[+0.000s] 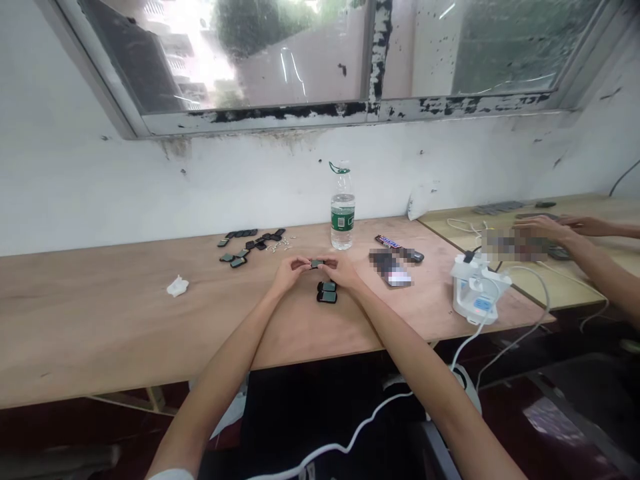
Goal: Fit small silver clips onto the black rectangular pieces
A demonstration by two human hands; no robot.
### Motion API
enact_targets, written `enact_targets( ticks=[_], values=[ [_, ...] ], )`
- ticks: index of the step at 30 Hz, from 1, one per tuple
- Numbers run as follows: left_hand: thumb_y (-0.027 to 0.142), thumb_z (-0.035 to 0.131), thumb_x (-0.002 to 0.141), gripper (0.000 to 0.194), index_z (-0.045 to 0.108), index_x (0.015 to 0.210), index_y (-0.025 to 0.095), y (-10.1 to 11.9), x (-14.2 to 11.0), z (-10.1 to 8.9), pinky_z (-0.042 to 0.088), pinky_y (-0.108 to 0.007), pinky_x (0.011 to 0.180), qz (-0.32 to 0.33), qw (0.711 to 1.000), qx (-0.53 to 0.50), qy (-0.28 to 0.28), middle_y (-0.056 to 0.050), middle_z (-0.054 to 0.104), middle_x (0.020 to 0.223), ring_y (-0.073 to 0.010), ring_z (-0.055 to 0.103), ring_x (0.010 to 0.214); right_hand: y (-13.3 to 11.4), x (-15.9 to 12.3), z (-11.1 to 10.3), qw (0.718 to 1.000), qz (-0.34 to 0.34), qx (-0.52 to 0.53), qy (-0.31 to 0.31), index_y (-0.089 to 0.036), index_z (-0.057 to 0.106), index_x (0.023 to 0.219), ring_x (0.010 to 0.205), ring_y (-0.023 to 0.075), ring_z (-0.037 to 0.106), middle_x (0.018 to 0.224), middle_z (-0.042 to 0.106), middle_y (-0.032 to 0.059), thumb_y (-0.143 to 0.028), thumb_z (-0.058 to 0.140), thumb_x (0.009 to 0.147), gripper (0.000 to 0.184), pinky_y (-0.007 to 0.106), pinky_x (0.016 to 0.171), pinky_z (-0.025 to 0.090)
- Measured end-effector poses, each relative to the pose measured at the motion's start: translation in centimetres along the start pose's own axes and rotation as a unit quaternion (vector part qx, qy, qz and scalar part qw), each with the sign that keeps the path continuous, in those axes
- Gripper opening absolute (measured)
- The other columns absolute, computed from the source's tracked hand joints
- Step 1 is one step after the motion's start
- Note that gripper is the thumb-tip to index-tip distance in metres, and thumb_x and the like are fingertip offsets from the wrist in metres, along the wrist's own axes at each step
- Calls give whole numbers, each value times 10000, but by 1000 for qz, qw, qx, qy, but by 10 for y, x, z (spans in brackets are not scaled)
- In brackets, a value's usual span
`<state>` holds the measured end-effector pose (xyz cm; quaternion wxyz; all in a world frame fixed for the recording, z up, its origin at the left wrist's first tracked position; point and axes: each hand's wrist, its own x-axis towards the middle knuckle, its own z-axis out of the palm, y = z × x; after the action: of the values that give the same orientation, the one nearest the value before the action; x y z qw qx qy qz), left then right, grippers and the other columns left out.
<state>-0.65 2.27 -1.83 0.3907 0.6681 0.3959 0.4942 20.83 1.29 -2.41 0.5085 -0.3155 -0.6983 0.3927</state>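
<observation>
Head view: module [315,264] between hands [290,272]

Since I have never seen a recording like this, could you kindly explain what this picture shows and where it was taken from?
This single view comes from a camera worn on a person's head, looking forward and down, so both bare arms enter from the bottom edge. The left hand and right hand pinch a small dark square piece; exactly what it is cannot be told. Two similar pieces lie nearer the person, and more lie further left. The plywood table also holds a water bottle and a white corded unit. At right are another person's hands.
</observation>
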Motion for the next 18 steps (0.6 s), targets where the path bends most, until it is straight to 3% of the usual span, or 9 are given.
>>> enact_targets(
  ticks=[8,14,18],
  values=[
    [533,1007,513,568,793,886,161,7,-5,-4,588,-490,1007,-72,997,-28,6,-148,822,1069,-338,765,1049,10,1,1,1000,10,-2,15,-214,841,1075,1136,309,778,1214,814,89,-232,764,854,234,497,1050,625],
    [480,1026,429,570,761,819,159,4,-9,-1,598,-432,903,-111,993,-47,3,-118,817,992,-289,762,923,13,-1,1,1000,1,-3,-4,-218,835,1079,1171,296,764,1267,794,91,-232,799,819,263,472,1053,623],
    [473,982,533,509,773,881,166,4,-5,-3,593,-428,907,-86,996,-6,-28,-111,813,975,-292,759,934,14,2,-1,1000,9,-14,-16,-205,819,1094,1134,279,778,1239,802,95,-190,770,823,275,447,1028,634]
  ],
)
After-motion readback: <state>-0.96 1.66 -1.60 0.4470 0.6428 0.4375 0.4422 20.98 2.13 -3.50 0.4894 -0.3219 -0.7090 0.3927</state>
